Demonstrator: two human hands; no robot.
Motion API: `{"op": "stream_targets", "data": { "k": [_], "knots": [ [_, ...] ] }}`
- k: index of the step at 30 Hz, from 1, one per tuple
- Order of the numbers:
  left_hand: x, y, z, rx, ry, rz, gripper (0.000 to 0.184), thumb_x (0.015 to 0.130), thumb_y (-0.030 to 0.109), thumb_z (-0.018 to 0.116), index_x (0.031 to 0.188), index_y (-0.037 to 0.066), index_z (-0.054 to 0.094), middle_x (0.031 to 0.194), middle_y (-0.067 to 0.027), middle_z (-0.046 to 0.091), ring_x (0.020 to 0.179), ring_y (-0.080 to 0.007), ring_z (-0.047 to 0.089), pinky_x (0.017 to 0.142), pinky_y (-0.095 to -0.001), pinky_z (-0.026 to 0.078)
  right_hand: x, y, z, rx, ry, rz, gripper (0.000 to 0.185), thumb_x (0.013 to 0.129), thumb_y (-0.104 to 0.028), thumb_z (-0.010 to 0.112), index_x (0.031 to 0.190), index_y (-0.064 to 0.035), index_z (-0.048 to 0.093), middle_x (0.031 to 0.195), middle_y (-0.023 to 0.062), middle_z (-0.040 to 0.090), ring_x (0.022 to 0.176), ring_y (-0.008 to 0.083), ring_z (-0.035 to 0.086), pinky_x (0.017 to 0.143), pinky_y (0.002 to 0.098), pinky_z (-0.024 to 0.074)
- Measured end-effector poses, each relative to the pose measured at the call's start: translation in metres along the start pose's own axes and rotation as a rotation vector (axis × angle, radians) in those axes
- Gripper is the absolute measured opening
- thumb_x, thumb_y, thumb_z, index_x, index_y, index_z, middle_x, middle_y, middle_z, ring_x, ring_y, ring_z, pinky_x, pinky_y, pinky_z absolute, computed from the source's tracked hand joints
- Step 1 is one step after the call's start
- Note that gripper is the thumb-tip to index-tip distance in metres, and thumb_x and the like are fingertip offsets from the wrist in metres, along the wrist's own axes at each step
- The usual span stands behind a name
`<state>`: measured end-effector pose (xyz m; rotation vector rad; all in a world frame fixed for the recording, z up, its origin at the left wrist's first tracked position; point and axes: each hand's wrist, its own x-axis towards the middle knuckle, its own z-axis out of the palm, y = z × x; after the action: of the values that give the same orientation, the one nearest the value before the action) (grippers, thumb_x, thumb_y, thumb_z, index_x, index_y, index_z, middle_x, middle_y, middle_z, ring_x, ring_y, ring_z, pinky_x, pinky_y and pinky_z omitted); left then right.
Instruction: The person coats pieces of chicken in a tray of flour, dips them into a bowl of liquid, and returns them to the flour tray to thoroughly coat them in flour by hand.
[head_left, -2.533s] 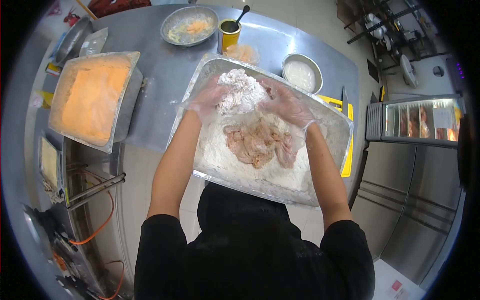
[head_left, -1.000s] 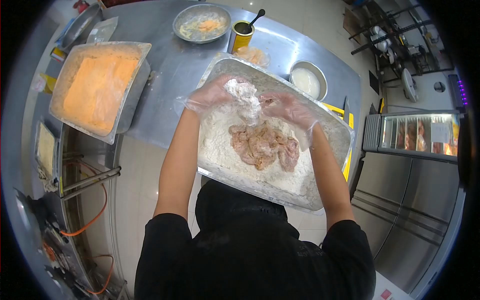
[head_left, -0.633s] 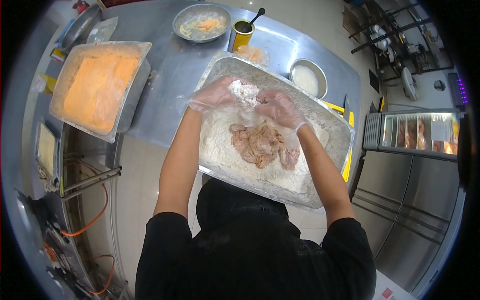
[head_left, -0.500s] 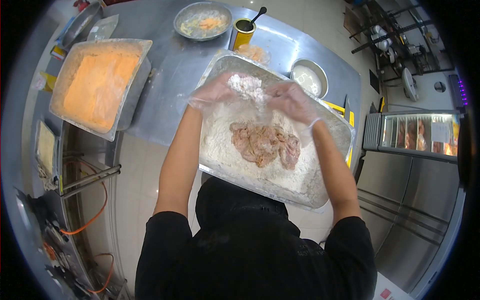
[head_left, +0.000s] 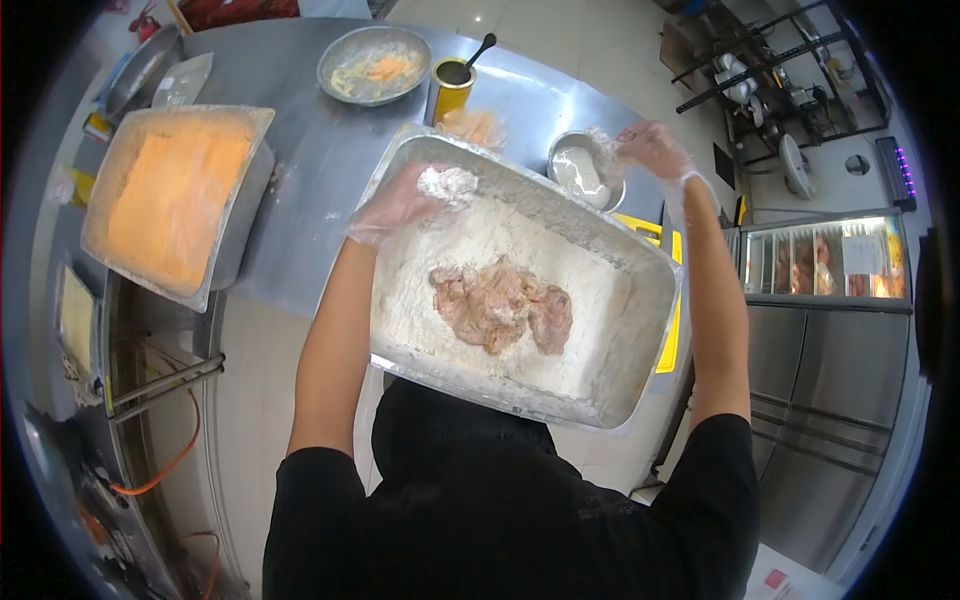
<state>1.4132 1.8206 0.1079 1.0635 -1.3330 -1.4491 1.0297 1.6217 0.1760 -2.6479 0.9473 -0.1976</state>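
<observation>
My left hand (head_left: 395, 202), in a clear plastic glove, is closed around a flour-coated piece of meat (head_left: 447, 186) at the far left corner of a deep metal tray (head_left: 655, 330). White flour (head_left: 405, 270) covers the tray's bottom, and several raw meat pieces (head_left: 500, 305), perhaps chicken, lie bunched in its middle. Beyond the tray's far right side, my gloved right hand (head_left: 655, 150) pinches a whitish, floury piece (head_left: 604, 150) over the rim of a round metal pan (head_left: 620, 195). White liquid (head_left: 578, 172) shows inside that pan.
To the left stands a deep tray (head_left: 262, 170) of orange powder (head_left: 170, 190). Farther back are a metal bowl (head_left: 332, 78) with crumbly mix and a yellow can (head_left: 453, 95) with a black-handled utensil. Something yellow (head_left: 668, 345) lies beside the flour tray. A glass-fronted fridge (head_left: 825, 262) is at right.
My right hand has moved right, away from my left hand, to the round pan with the floury piece. My left hand keeps its piece over the tray. The whole view has shifted slightly.
</observation>
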Motion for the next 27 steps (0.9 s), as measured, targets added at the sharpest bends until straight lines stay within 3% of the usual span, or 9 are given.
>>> {"op": "stream_targets", "data": {
  "k": [2, 5, 9, 12, 15, 18, 22, 24, 27],
  "knots": [
    [0.006, -0.021, -0.009, 0.082, -0.016, -0.028, 0.053, 0.076, 0.005, 0.071, 0.126, -0.001, 0.052, 0.118, -0.0072, 0.060, 0.109, -0.0138, 0.055, 0.095, -0.0292, 0.045, 0.004, 0.044, 0.028, -0.209, -0.044, 0.017, 0.016, 0.078, -0.016, 0.065, 0.074, -0.0017, 0.070, 0.088, 0.0118, 0.069, 0.080, 0.0249, 0.064, 0.080, 0.0342, 0.0506],
    [0.011, -0.005, 0.001, -0.012, -0.025, -0.055, 0.051, 0.077, 0.006, 0.070, 0.124, -0.002, 0.053, 0.116, -0.0073, 0.061, 0.106, -0.0132, 0.057, 0.094, -0.0278, 0.046, 0.001, 0.074, 0.080, -0.096, 0.075, 0.298, 0.013, 0.076, -0.015, 0.065, 0.073, -0.0040, 0.070, 0.088, 0.0145, 0.068, 0.084, 0.0273, 0.065, 0.078, 0.0353, 0.0511],
    [0.011, -0.032, -0.009, -0.127, 0.043, -0.010, 0.046, 0.079, 0.008, 0.070, 0.122, -0.002, 0.056, 0.113, -0.0066, 0.063, 0.102, -0.0115, 0.057, 0.090, -0.0263, 0.047, 0.002, 0.009, 0.091, -0.225, -0.031, 0.566, 0.010, 0.073, -0.010, 0.063, 0.078, -0.0083, 0.070, 0.094, 0.0158, 0.068, 0.090, 0.0307, 0.065, 0.080, 0.0373, 0.0510],
    [0.014, -0.048, -0.015, -0.063, 0.022, -0.002, 0.050, 0.080, -0.003, 0.066, 0.127, -0.003, 0.049, 0.121, -0.0117, 0.059, 0.110, -0.0179, 0.059, 0.096, -0.0309, 0.048, -0.003, 0.015, 0.112, -0.235, -0.098, 0.508, 0.017, 0.073, -0.009, 0.062, 0.086, -0.0111, 0.071, 0.102, 0.0145, 0.067, 0.095, 0.0322, 0.064, 0.083, 0.0380, 0.0507],
    [0.019, -0.043, -0.014, -0.162, -0.043, -0.011, 0.050, 0.079, -0.001, 0.067, 0.126, -0.003, 0.050, 0.120, -0.0116, 0.060, 0.108, -0.0157, 0.059, 0.094, -0.0294, 0.048, -0.014, 0.054, 0.148, -0.250, -0.043, 0.326, 0.020, 0.074, -0.012, 0.062, 0.092, -0.0114, 0.071, 0.106, 0.0139, 0.067, 0.099, 0.0325, 0.063, 0.086, 0.0380, 0.0502],
    [0.019, -0.035, -0.008, 0.072, 0.024, -0.001, 0.046, 0.077, 0.007, 0.072, 0.119, -0.003, 0.057, 0.108, -0.0064, 0.065, 0.101, -0.0116, 0.057, 0.087, -0.0272, 0.048, -0.001, 0.025, 0.128, -0.250, -0.200, 0.394, 0.018, 0.077, -0.016, 0.061, 0.091, -0.0112, 0.071, 0.104, 0.0141, 0.067, 0.100, 0.0323, 0.063, 0.088, 0.0367, 0.0500],
    [0.025, -0.061, -0.011, 0.351, 0.080, 0.075, 0.047, 0.075, 0.007, 0.073, 0.118, -0.002, 0.058, 0.106, -0.0110, 0.066, 0.098, -0.0180, 0.060, 0.089, -0.0315, 0.048, 0.012, 0.024, 0.123, -0.276, -0.415, 0.508, 0.018, 0.079, -0.020, 0.063, 0.089, -0.0081, 0.072, 0.097, 0.0145, 0.069, 0.093, 0.0293, 0.065, 0.083, 0.0347, 0.0510],
    [0.026, -0.082, -0.015, 0.425, 0.114, 0.085, 0.046, 0.075, 0.007, 0.073, 0.117, -0.001, 0.059, 0.106, -0.0126, 0.066, 0.099, -0.0201, 0.060, 0.091, -0.0326, 0.047, 0.010, 0.019, 0.101, -0.204, -0.311, 0.374, 0.018, 0.078, -0.021, 0.065, 0.087, -0.0062, 0.071, 0.093, 0.0135, 0.069, 0.086, 0.0269, 0.066, 0.080, 0.0335, 0.0514],
    [0.021, -0.040, -0.006, 0.386, 0.035, 0.017, 0.046, 0.077, 0.010, 0.075, 0.118, -0.001, 0.058, 0.111, -0.0107, 0.065, 0.101, -0.0162, 0.060, 0.090, -0.0295, 0.047, 0.000, 0.037, 0.087, -0.027, -0.127, 0.416, 0.018, 0.076, -0.021, 0.068, 0.085, -0.0048, 0.070, 0.087, 0.0110, 0.069, 0.080, 0.0223, 0.065, 0.075, 0.0317, 0.0514]
  ]
}}
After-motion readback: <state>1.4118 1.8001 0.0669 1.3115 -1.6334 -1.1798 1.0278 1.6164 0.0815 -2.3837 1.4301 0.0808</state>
